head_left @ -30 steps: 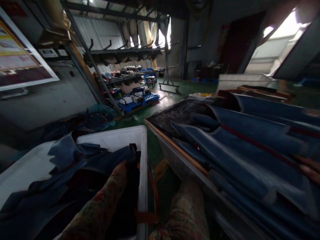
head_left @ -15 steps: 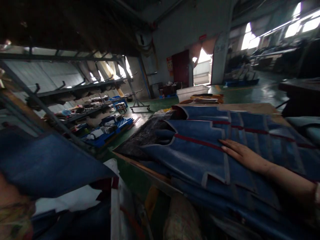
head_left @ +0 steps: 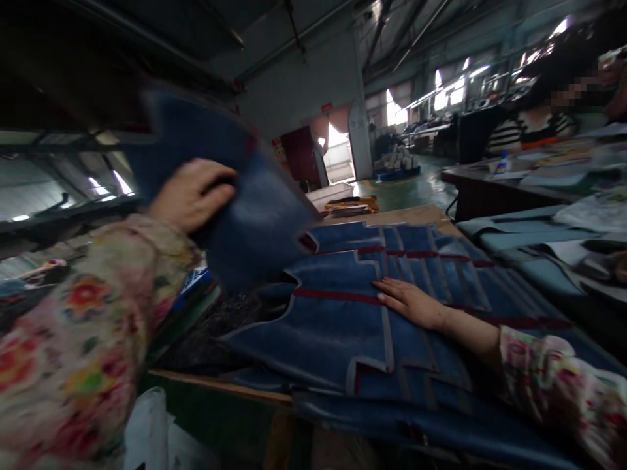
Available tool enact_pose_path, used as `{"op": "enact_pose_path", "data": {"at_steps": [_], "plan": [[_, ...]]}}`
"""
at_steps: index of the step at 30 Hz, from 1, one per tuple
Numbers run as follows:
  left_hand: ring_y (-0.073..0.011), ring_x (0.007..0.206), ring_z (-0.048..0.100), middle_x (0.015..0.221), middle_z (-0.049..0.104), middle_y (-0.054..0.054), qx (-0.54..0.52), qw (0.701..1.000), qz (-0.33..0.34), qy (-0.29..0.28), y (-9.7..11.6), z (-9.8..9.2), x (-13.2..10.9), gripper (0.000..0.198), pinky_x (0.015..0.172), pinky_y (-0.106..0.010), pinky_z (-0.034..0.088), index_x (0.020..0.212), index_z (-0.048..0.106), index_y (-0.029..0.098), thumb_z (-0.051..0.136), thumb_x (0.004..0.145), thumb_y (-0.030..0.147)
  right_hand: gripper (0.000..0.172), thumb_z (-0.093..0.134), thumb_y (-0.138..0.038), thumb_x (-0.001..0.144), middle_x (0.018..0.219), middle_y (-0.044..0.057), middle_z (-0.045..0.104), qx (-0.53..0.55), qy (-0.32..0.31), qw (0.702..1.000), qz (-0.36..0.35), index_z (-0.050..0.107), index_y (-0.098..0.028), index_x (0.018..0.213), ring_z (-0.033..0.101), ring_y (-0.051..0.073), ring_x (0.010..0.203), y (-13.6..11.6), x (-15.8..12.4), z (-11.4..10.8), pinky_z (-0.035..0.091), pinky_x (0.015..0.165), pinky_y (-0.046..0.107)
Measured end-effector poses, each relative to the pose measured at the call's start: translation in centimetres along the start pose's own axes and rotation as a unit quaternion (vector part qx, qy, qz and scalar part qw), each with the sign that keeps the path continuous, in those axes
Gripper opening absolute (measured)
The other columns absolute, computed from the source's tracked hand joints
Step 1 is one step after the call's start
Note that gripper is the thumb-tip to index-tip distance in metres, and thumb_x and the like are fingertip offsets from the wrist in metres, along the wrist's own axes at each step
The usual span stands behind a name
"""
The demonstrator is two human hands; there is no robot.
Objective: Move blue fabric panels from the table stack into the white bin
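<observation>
My left hand (head_left: 192, 193) is raised at upper left, its fingers closed on a blue cut piece of material (head_left: 255, 215) held in the air over the left end of the table. My right hand (head_left: 410, 301) lies flat, fingers stretched out, on a fanned stack of blue pieces with red strips (head_left: 343, 320) spread across the wooden table (head_left: 416, 214). Both my arms wear flowered sleeves.
A white bin (head_left: 147, 431) stands at lower left beside the table. Another person in a striped top (head_left: 531, 127) sits at a dark table at far right. Light blue sheets (head_left: 519, 235) lie to the right. A green floor and doorway (head_left: 337, 153) lie beyond.
My left hand has lifted the blue piece out of the white bin and swung it up over the table. My right hand stays flat on the stack. The view has turned right.
</observation>
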State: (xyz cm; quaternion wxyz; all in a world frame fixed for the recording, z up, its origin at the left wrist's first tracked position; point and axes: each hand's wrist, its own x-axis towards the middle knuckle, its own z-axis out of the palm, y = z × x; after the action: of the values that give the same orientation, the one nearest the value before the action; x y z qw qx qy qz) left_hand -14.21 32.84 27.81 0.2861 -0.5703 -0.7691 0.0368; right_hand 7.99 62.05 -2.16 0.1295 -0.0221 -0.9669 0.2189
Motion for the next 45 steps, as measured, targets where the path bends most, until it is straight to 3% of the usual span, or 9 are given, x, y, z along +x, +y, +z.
{"op": "enact_pose_path", "data": {"at_steps": [5, 7, 10, 15, 18, 23, 36, 40, 45], "plan": [[-0.0269, 0.129, 0.032, 0.140, 0.038, -0.010, -0.070, 0.959, -0.015, -0.273, 6.8, 13.0, 3.3, 0.057, 0.106, -0.042, 0.025, 0.129, 0.045, 0.021, 0.046, 0.082, 0.052, 0.064, 0.022, -0.054, 0.091, 0.132, 0.015, 0.047, -0.011, 0.017, 1.000, -0.009, 0.051, -0.010, 0.127, 0.036, 0.027, 0.128, -0.1, -0.1, 0.0, 0.027, 0.108, 0.046], [-0.0258, 0.125, 0.039, 0.137, 0.043, -0.009, -0.094, 0.948, -0.013, -0.303, 9.2, 16.8, 3.1, 0.053, 0.103, -0.039, 0.030, 0.127, 0.047, 0.021, 0.045, 0.083, 0.050, 0.061, 0.024, -0.054, 0.091, 0.131, 0.014, 0.048, -0.012, 0.026, 1.000, -0.012, 0.053, -0.012, 0.125, 0.038, 0.026, 0.127, 0.0, -0.1, 0.1, 0.028, 0.108, 0.045], [-0.0242, 0.121, 0.044, 0.135, 0.045, -0.010, -0.125, 0.944, 0.001, -0.306, 12.0, 18.9, 2.8, 0.053, 0.101, -0.035, 0.034, 0.128, 0.047, 0.018, 0.041, 0.085, 0.050, 0.058, 0.026, -0.053, 0.092, 0.132, 0.012, 0.048, -0.011, 0.034, 0.999, -0.004, 0.051, -0.015, 0.127, 0.038, 0.025, 0.127, 0.0, -0.1, 0.3, 0.029, 0.107, 0.044], [-0.0221, 0.128, 0.036, 0.141, 0.037, -0.007, -0.168, 0.939, 0.074, -0.290, 15.8, 18.0, 2.8, 0.069, 0.106, -0.031, 0.030, 0.135, 0.036, 0.020, 0.050, 0.078, 0.055, 0.056, 0.027, -0.051, 0.092, 0.132, 0.011, 0.048, -0.009, 0.035, 0.999, -0.007, 0.050, -0.015, 0.128, 0.037, 0.025, 0.127, 0.1, -0.1, 0.5, 0.029, 0.107, 0.044], [-0.0222, 0.119, 0.047, 0.134, 0.047, -0.005, -0.106, 0.950, 0.093, -0.277, 17.1, 17.9, 2.6, 0.053, 0.097, -0.032, 0.039, 0.132, 0.040, 0.023, 0.049, 0.081, 0.034, 0.057, 0.026, -0.051, 0.092, 0.133, 0.011, 0.047, -0.011, 0.027, 1.000, -0.003, 0.049, -0.014, 0.130, 0.037, 0.025, 0.128, 0.1, 0.0, 0.4, 0.028, 0.108, 0.043], [-0.0239, 0.100, 0.058, 0.113, 0.063, -0.006, -0.031, 0.954, 0.054, -0.294, 16.2, 18.3, 1.7, 0.050, 0.080, -0.035, 0.045, 0.126, 0.048, 0.024, 0.039, 0.079, 0.010, 0.062, 0.024, -0.054, 0.092, 0.135, 0.013, 0.044, 0.002, 0.013, 1.000, 0.006, 0.045, -0.012, 0.132, 0.034, 0.026, 0.129, 0.0, 0.0, 0.2, 0.026, 0.109, 0.045], [-0.0211, 0.123, 0.042, 0.137, 0.045, 0.000, -0.110, 0.940, 0.015, -0.321, 14.8, 16.9, -0.3, 0.063, 0.098, -0.037, 0.038, 0.133, 0.038, 0.029, 0.050, 0.074, 0.013, 0.063, 0.025, -0.056, 0.090, 0.134, 0.013, 0.045, 0.007, 0.017, 1.000, 0.003, 0.046, -0.014, 0.132, 0.035, 0.027, 0.128, 0.3, 0.0, 0.2, 0.027, 0.108, 0.048], [-0.0167, 0.123, 0.042, 0.133, 0.049, -0.003, -0.171, 0.959, -0.026, -0.223, 11.5, 12.8, -6.0, 0.048, 0.104, -0.031, 0.031, 0.130, 0.044, 0.020, 0.043, 0.082, 0.023, 0.064, 0.025, -0.057, 0.089, 0.135, 0.012, 0.044, 0.012, 0.008, 1.000, 0.001, 0.045, -0.015, 0.132, 0.033, 0.025, 0.130, 1.1, -0.1, 0.6, 0.025, 0.109, 0.045], [-0.0174, 0.119, 0.045, 0.127, 0.053, -0.003, -0.159, 0.930, -0.279, -0.180, 5.8, 8.5, -22.2, 0.046, 0.104, -0.030, 0.031, 0.124, 0.049, 0.017, 0.036, 0.085, 0.036, 0.066, 0.025, -0.059, 0.088, 0.137, 0.014, 0.041, 0.005, 0.003, 1.000, 0.010, 0.042, -0.016, 0.134, 0.035, 0.023, 0.129, 4.4, 0.0, 1.6, 0.023, 0.110, 0.036]]}}
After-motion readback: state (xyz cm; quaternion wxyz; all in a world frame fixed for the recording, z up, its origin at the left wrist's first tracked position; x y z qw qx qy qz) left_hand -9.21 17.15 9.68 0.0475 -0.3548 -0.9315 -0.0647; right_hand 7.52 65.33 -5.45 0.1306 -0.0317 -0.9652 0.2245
